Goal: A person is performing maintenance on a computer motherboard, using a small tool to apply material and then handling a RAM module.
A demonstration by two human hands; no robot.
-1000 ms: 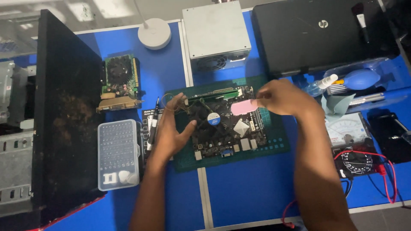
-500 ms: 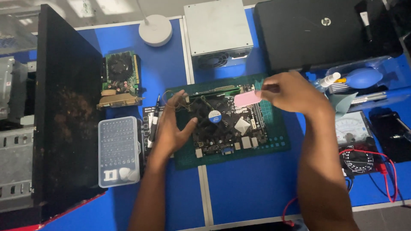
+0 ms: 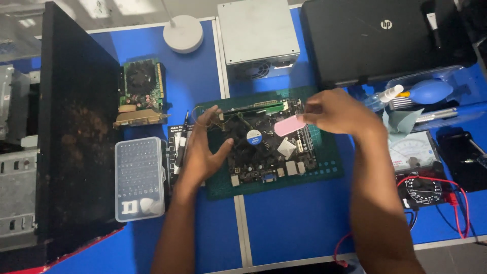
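A dark motherboard [image 3: 269,152] with a round fan in its middle lies on a green cutting mat [image 3: 329,167] on the blue table. My left hand [image 3: 203,149] rests flat on the board's left edge, fingers spread and holding nothing. My right hand [image 3: 335,111] hovers over the board's upper right part and pinches a small pink eraser-like block [image 3: 289,126] between thumb and fingers, its free end pointing left towards the fan.
A clear case of screwdriver bits [image 3: 139,177] lies left of the mat, a green graphics card [image 3: 141,91] above it. A black computer side panel [image 3: 76,132] fills the left. Behind are a grey power supply [image 3: 258,33], a closed black laptop [image 3: 375,35], a blue air blower [image 3: 431,91] and a multimeter [image 3: 421,190].
My right hand has lifted the pink block a little up and away from the board's middle. My left hand stays on the board's left edge.
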